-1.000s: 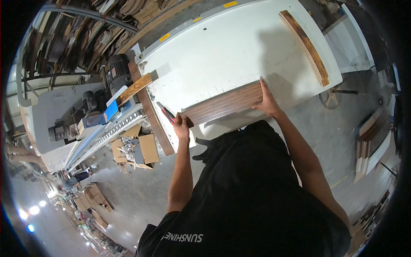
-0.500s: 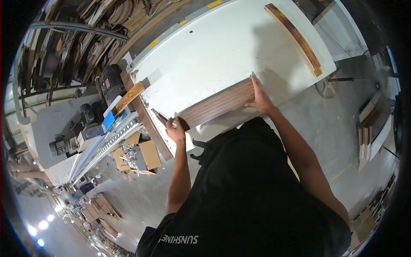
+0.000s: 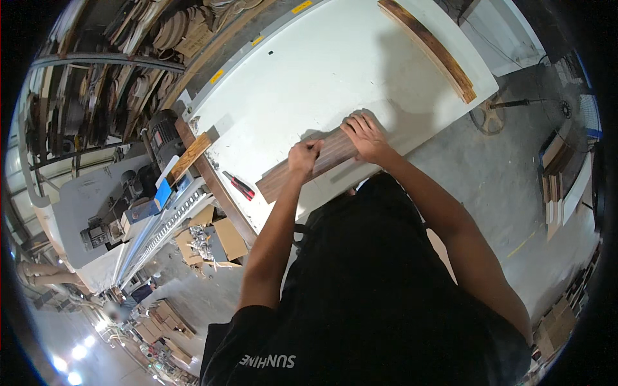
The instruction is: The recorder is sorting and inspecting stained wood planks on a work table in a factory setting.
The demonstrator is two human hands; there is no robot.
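Observation:
A brown wooden board (image 3: 275,183) with fine lines along its length lies aslant on the white tabletop (image 3: 302,83), near its front edge. My left hand (image 3: 304,158) is closed over the board's middle, fingers curled towards its far edge. Near the right end, my right hand (image 3: 365,137) lies across the board with its fingers bent over the far side. Both palms hide what is under them. Left of the board, apart from it, rests a red and black hand tool (image 3: 239,186), like a utility knife.
A curved wooden piece (image 3: 428,51) lies at the table's far right. A brown strip (image 3: 222,193) runs along the left edge, beside a machine with a motor (image 3: 165,134). An open cardboard box (image 3: 226,239) stands on the floor. Stacked wood pieces (image 3: 129,32) fill the racks behind.
Both hands have left the board's ends and come closer together on it. The left moved right and away from me; the hand tool now lies uncovered. The board shows more of its broad face.

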